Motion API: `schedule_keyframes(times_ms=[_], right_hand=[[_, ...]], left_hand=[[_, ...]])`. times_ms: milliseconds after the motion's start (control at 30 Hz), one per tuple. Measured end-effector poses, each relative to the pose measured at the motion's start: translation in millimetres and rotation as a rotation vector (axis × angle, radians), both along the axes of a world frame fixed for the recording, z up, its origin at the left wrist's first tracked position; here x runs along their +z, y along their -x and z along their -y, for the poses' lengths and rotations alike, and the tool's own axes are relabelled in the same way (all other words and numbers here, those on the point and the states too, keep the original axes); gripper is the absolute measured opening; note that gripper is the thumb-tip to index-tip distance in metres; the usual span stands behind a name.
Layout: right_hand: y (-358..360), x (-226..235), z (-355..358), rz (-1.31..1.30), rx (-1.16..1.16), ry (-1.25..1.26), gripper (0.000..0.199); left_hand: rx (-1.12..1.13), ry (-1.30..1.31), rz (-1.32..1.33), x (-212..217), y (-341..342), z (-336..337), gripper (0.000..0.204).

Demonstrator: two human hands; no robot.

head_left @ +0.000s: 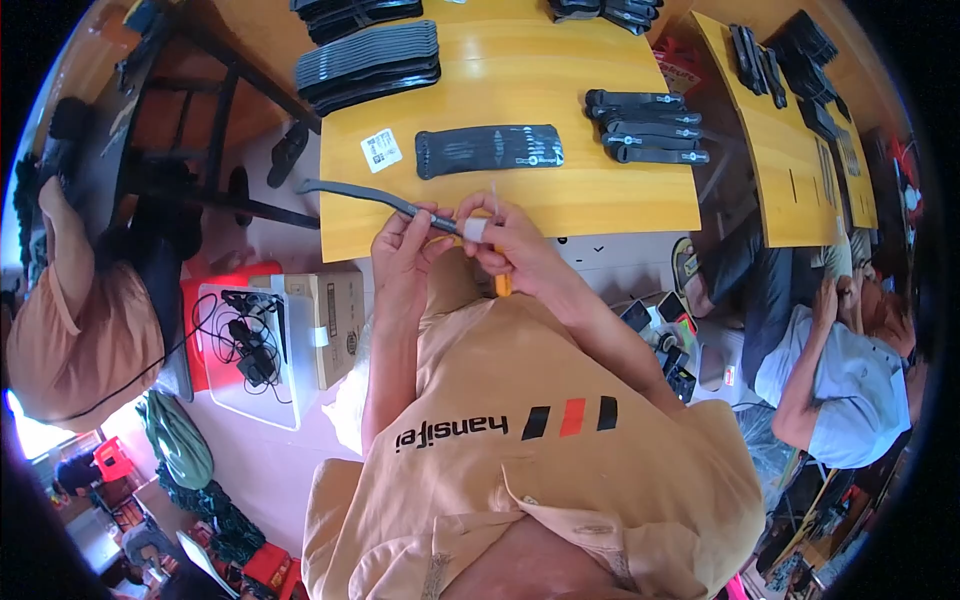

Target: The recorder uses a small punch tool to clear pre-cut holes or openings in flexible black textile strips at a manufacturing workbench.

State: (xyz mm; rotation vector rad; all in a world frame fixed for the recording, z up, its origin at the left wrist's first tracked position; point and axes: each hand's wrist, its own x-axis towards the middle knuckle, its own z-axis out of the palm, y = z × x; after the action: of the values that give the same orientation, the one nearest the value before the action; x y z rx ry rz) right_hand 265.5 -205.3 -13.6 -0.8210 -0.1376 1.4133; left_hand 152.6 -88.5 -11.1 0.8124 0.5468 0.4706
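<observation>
A narrow black strap [375,192] is pinched between the thumb and fingers of my left hand [403,250], its free end reaching left past the table edge. My right hand [515,243] is closed close beside it, by the strap's right end. A small white piece [475,229] shows at its fingertips, against the strap. Below that hand sticks out the orange handle [503,285] of a tool whose working end I cannot make out. Beyond my hands, a flat black band [490,150] lies across the yellow table [600,205], with a white printed label sheet [381,150] to its left.
Stacks of black straps [368,65] stand at the table's far left, and folded ones [648,127] at the right. On the floor at left, a clear bin [290,400] of cables adjoins a cardboard box [340,315]. People sit at both sides; another table [780,200] is on the right.
</observation>
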Motion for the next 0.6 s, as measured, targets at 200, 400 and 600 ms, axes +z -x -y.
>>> schedule_keyframes(times_ms=[200,400,600], right_hand=[[0,28,16,0.568,-0.192,0.077,0.026],[13,34,20,1.191,-0.176,0.16,0.037],[13,37,17,1.436,-0.225,0.239,0.042]], left_hand=[[0.081,-0.007,-0.015,13,-10,0,0.019],[0.111,-0.073,-0.048,19,-16,6,0.018],[0.143,-0.228,-0.092,28,-25,15,0.014]])
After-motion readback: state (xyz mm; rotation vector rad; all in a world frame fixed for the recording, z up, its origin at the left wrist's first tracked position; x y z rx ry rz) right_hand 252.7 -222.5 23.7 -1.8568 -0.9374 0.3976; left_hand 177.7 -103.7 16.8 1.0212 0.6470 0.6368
